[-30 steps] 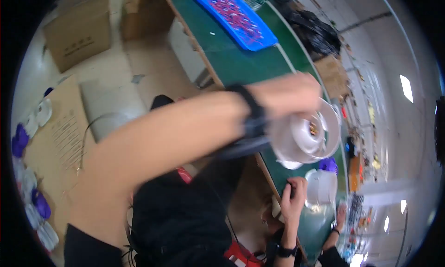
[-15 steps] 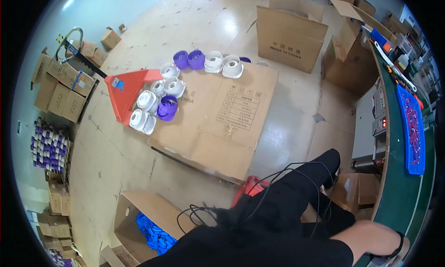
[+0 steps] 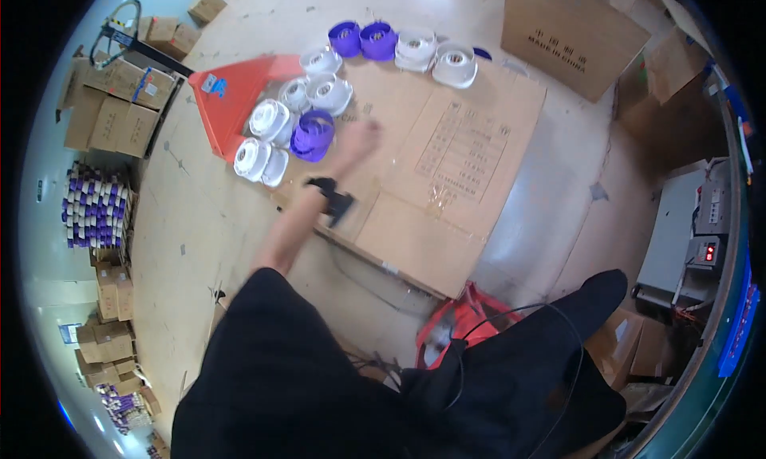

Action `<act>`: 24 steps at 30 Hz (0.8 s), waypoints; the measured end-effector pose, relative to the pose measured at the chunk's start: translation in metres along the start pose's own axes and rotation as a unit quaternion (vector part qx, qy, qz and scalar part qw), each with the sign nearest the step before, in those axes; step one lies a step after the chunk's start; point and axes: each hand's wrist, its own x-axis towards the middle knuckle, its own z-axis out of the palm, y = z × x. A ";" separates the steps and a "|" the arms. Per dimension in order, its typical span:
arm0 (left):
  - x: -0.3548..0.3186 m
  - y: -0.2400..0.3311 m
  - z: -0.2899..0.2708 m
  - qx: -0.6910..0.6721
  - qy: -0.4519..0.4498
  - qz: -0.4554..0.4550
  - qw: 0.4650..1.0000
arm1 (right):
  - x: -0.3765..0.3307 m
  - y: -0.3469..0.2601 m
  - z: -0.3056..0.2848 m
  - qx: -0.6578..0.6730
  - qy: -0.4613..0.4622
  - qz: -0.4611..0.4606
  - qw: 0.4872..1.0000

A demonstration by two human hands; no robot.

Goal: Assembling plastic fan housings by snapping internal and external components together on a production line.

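My left hand [image 3: 357, 143] reaches over the large flat cardboard surface [image 3: 383, 229], a black strap with a small device [image 3: 332, 201] around its wrist. Motion smears its fingers, so whether they hold anything cannot be made out. Close beside it on the left is a purple round plastic housing [image 3: 312, 135]. White housings with round openings [image 3: 270, 120] cluster to its left, with another white one [image 3: 329, 94] just beyond. Farther back stand two purple housings [image 3: 377, 42] and two white ones [image 3: 454, 65] in a row. My right hand is out of view.
An orange-red pallet jack [image 3: 227, 100] stands at the cardboard's left edge. A red object [image 3: 471, 315] lies below its near edge, by my legs and some black cables. A tall carton [image 3: 570, 36] stands at the back right, a green workbench [image 3: 730, 307] at the far right.
My left arm has come into view and stretched forward over the cardboard near the purple housing. My right forearm has left the picture. The view has shifted, so the housings appear higher.
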 end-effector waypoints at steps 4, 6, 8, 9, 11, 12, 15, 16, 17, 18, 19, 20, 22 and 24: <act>-0.008 -0.158 -0.039 0.180 0.043 -0.004 0.983 | 0.014 0.019 -0.011 -0.094 -0.012 -0.029 0.995; -0.017 -0.180 -0.029 0.179 -0.003 0.002 0.984 | 0.019 0.004 -0.016 -0.092 -0.007 -0.059 0.994; -0.024 -0.192 -0.023 0.216 -0.028 -0.001 0.976 | 0.018 -0.009 -0.012 -0.080 -0.008 -0.084 0.993; -0.020 -0.194 -0.019 0.215 -0.029 -0.002 0.976 | 0.018 -0.016 -0.009 -0.073 -0.009 -0.096 0.993; -0.011 -0.186 -0.013 0.198 0.080 0.032 0.976 | 0.022 -0.026 0.001 -0.056 -0.006 -0.119 0.991; -0.008 -0.180 -0.011 0.196 0.082 0.031 0.977 | 0.023 -0.032 0.007 -0.047 -0.004 -0.130 0.990; 0.005 -0.166 -0.005 0.218 0.065 0.064 0.972 | 0.027 -0.048 0.023 -0.021 0.004 -0.160 0.987; 0.011 -0.167 -0.004 0.257 0.013 0.001 0.966 | 0.029 -0.053 0.026 -0.012 0.005 -0.169 0.985; 0.015 -0.167 -0.003 0.294 -0.039 -0.061 0.953 | 0.030 -0.058 0.028 -0.004 0.006 -0.178 0.984; 0.014 -0.169 -0.001 0.293 -0.039 -0.060 0.954 | 0.032 -0.063 0.030 0.003 0.007 -0.187 0.982; 0.013 -0.176 0.001 0.292 -0.031 -0.104 0.950 | 0.033 -0.068 0.031 0.010 0.008 -0.195 0.981; 0.011 -0.185 0.001 0.292 -0.023 -0.148 0.945 | 0.033 -0.073 0.032 0.018 0.007 -0.201 0.979; 0.003 -0.196 0.005 0.276 0.008 -0.163 0.947 | 0.033 -0.085 0.036 0.033 0.009 -0.214 0.976; 0.000 -0.202 0.008 0.229 0.051 -0.196 0.952 | 0.033 -0.098 0.041 0.047 0.011 -0.227 0.973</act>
